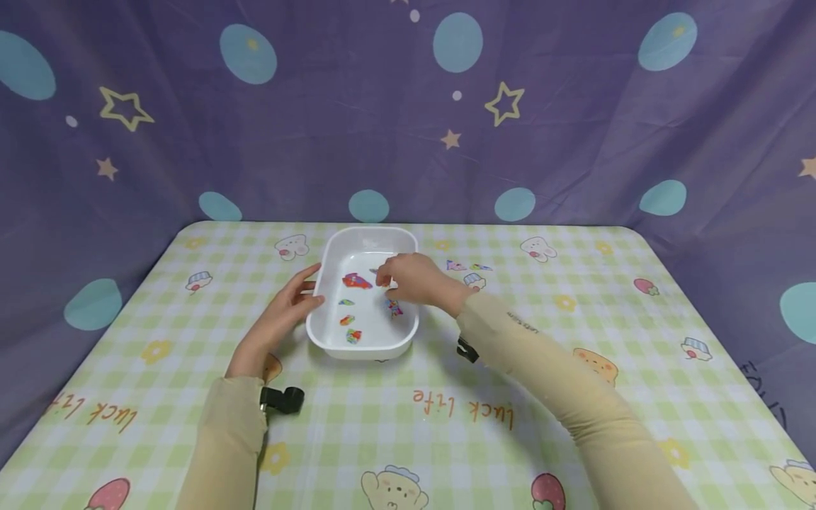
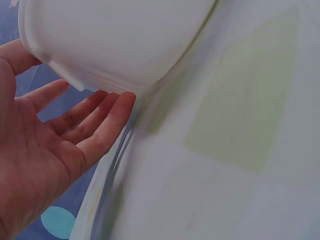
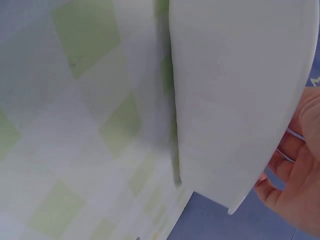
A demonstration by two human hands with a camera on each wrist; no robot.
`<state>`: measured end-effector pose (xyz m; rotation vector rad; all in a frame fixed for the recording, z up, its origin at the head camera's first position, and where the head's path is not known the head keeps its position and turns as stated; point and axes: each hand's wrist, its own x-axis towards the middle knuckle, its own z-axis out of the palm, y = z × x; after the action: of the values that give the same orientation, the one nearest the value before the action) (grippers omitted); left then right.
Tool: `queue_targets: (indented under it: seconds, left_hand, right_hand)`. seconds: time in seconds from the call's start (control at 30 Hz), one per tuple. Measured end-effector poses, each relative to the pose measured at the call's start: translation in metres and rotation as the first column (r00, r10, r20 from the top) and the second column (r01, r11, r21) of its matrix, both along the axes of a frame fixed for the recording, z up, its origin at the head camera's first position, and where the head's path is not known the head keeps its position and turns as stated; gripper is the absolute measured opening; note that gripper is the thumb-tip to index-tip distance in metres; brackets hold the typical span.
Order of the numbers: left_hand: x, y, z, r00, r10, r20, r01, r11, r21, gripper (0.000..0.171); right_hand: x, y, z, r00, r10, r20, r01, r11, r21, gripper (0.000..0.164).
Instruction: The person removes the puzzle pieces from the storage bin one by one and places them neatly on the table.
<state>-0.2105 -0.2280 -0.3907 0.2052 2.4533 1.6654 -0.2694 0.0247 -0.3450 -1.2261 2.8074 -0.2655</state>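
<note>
A white plastic tub [image 1: 363, 347] stands on the table with several small colourful cutout pieces lying flat in it. Among them are a red fish-shaped piece [image 1: 357, 281] and a blue-and-red piece [image 1: 394, 308]. My left hand [image 1: 280, 315] rests against the tub's left side, fingers spread and thumb at the rim; the left wrist view shows its fingertips [image 2: 127, 102] along the outer wall. My right hand [image 1: 421, 280] reaches over the right rim, fingers bent down inside. A bit of orange shows by its fingertips; I cannot tell whether they pinch it. The tub wall hides them in the right wrist view.
Two more colourful pieces, a pinkish one [image 1: 455, 265] and a thin multicoloured one [image 1: 481, 267], lie on the tablecloth right of the tub. The green-checked tablecloth [image 1: 446, 382] has printed cartoon pictures. A purple curtain [image 1: 357, 142] hangs behind the table.
</note>
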Motion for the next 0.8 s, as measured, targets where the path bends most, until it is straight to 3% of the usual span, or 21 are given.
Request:
queue_targets:
  seconds: [0.43, 0.8]
  left_hand:
    - [0.000, 0.000, -0.001, 1.000, 0.000, 0.004, 0.000, 1.000, 0.001, 0.066]
    - [-0.001, -0.001, -0.001, 1.000, -0.003, 0.004, 0.003, 1.000, 0.021, 0.066]
  right_hand:
    - [0.006, -0.012, -0.005, 0.998, -0.005, 0.059, -0.010, 0.968, 0.250, 0.019]
    - [0.006, -0.019, -0.007, 0.999, -0.027, 0.044, 0.010, 0.938, 0.346, 0.016]
